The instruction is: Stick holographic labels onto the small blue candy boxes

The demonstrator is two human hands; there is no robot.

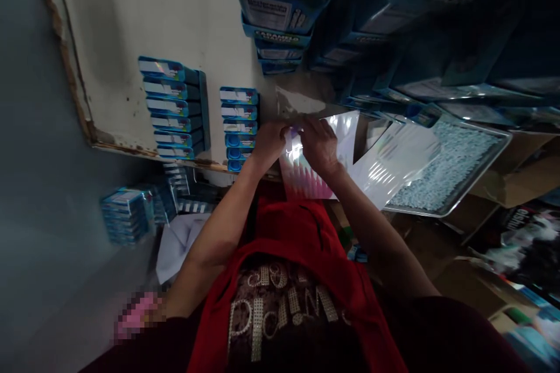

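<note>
Both hands are close together over a shiny sheet (306,178) printed with a row of pink and white shapes, at the table's front edge. My left hand (270,141) has its fingers bent and pressed together at the sheet's upper left, by a small purplish spot. My right hand (320,144) is curled over the same sheet, its fingertips near those of the left. What the fingertips pinch is too small and blurred to make out. A second shiny sheet (385,169) lies to the right, partly over a metal tray (475,183) of small pale blue pieces.
Blue boxes (175,108) stand in a stack at the left of the table, with a shorter stack (238,128) beside my left hand. Large blue cartons (280,6) fill the back and right. More boxes (126,215) sit below left; cardboard (503,175) is at the right.
</note>
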